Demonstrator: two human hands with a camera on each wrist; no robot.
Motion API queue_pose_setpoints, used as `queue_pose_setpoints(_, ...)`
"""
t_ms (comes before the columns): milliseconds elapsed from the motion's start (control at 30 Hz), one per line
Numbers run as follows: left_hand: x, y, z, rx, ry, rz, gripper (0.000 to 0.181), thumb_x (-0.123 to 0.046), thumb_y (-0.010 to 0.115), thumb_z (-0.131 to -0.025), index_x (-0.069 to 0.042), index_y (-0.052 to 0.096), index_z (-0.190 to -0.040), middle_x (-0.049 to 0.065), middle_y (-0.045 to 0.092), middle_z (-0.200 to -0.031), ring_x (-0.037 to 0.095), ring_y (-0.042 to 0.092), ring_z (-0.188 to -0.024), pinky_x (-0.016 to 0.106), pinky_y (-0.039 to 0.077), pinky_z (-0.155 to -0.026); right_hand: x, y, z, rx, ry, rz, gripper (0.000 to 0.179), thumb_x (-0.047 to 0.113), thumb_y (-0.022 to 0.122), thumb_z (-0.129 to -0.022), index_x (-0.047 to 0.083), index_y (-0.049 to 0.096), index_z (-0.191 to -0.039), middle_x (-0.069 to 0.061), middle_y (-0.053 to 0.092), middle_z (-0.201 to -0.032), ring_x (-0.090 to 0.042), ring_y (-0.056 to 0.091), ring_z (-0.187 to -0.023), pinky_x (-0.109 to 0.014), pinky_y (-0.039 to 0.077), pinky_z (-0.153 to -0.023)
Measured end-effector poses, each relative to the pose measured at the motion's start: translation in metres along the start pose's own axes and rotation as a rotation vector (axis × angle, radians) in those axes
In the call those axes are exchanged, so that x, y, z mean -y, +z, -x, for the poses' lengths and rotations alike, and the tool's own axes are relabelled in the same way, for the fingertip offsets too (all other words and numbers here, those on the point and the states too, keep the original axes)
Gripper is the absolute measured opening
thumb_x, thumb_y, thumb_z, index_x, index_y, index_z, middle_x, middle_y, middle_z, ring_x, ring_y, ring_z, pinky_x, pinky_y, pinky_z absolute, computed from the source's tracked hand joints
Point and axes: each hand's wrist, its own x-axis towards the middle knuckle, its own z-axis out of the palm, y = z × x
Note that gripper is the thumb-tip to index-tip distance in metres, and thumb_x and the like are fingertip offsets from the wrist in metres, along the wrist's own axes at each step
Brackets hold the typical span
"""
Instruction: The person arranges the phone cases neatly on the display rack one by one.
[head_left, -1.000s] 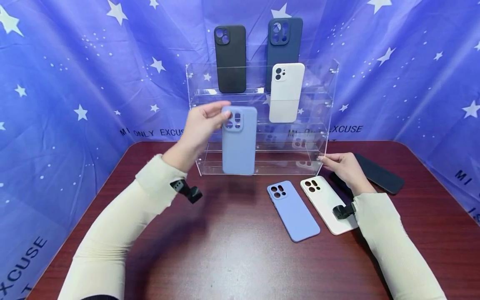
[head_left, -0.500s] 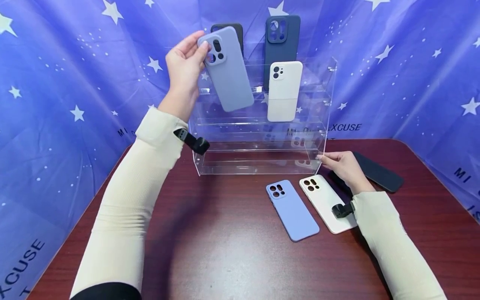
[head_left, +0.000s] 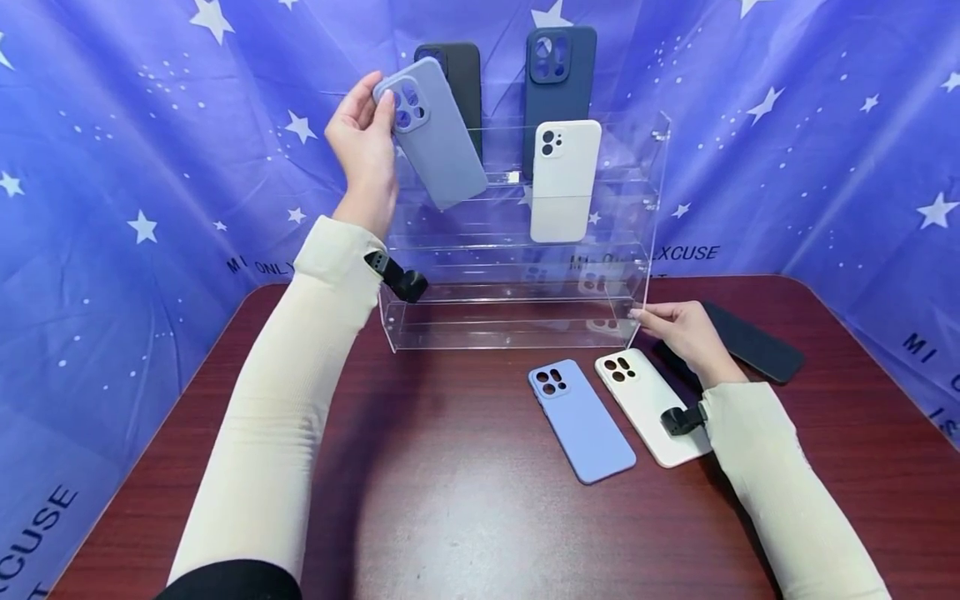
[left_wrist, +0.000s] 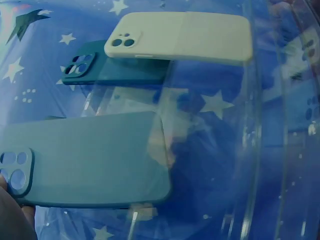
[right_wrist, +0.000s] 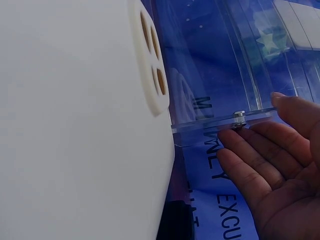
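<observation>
My left hand (head_left: 365, 146) pinches a light blue phone case (head_left: 442, 137) by its camera-cutout corner. The case is raised and tilted before the upper left of a clear acrylic display stand (head_left: 517, 339). It overlaps a black phone case (head_left: 467, 92) standing on the top tier. In the left wrist view the light blue case (left_wrist: 90, 155) spans the lower left, thumb at its cutouts. My right hand (head_left: 686, 337) pinches the stand's lower right side edge, thumb and fingers on either side of the panel (right_wrist: 215, 121) in the right wrist view.
A navy case (head_left: 558, 96) and a white case (head_left: 566, 179) stand on the upper tiers at right. On the table (head_left: 450, 500) lie another light blue case (head_left: 588, 433), a cream case (head_left: 648, 408) and black cases (head_left: 757, 346) beyond my right hand. A starry curtain (head_left: 150, 167) hangs behind.
My left hand has lifted the light blue case from in front of the lower tiers to the top left tier, tilting it, then shifted slightly left. My right hand stays at the stand's edge.
</observation>
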Motion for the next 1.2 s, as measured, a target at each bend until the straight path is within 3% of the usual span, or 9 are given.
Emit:
queue_pose_setpoints(200,0.008,-0.002,0.003,-0.054,-0.006,-0.087,0.032,0.005,0.066,-0.084,0.002,0.065,-0.116,0.010,0.069,-0.108,0.013,0.063,-0.090,0.014,0.051,-0.079,0.001,0.000,0.000,0.014,0.016,-0.015,0.057,0.042,0.057,-0.092,-0.003,0.058,-0.125,-0.020,0.056,-0.126,0.010,0.057,-0.088,-0.027,0.050,-0.090)
queue_pose_setpoints(500,0.014,0.001,0.005,-0.068,-0.058,-0.123,0.033,0.009,0.073,-0.075,0.001,0.069,-0.108,0.006,0.066,-0.086,0.010,0.061,-0.080,0.018,0.054,-0.075,0.000,-0.001,0.001,-0.001,0.010,-0.038,0.052,0.037,0.058,-0.093,-0.005,0.058,-0.123,-0.022,0.056,-0.125,0.011,0.058,-0.085,-0.019,0.051,-0.084)
queue_pose_setpoints(700,0.020,-0.006,0.005,-0.059,-0.051,-0.164,0.030,0.008,0.074,-0.075,0.002,0.070,-0.104,0.011,0.071,-0.095,0.013,0.064,-0.082,0.018,0.054,-0.076,0.001,0.000,-0.001,-0.001,-0.009,-0.046,0.050,0.034,0.058,-0.094,-0.007,0.059,-0.122,-0.024,0.056,-0.124,0.014,0.056,-0.083,-0.010,0.049,-0.076)
queue_pose_setpoints(1033,0.028,-0.003,0.012,-0.003,-0.017,-0.308,0.031,0.004,0.075,-0.076,0.002,0.070,-0.106,0.013,0.070,-0.103,0.010,0.066,-0.083,0.016,0.052,-0.078,0.000,0.000,0.000,-0.012,-0.004,-0.024,0.051,0.036,0.058,-0.093,-0.005,0.059,-0.122,-0.023,0.058,-0.122,0.012,0.057,-0.082,-0.009,0.048,-0.076)
queue_pose_setpoints(1200,0.033,-0.004,0.015,-0.007,-0.002,-0.344,0.030,0.001,0.075,-0.077,-0.001,0.071,-0.106,0.012,0.070,-0.103,0.010,0.066,-0.084,0.015,0.052,-0.078,0.000,0.001,0.000,-0.003,-0.002,-0.037,0.051,0.035,0.058,-0.094,-0.006,0.058,-0.123,-0.023,0.057,-0.124,0.013,0.057,-0.084,-0.008,0.048,-0.076)
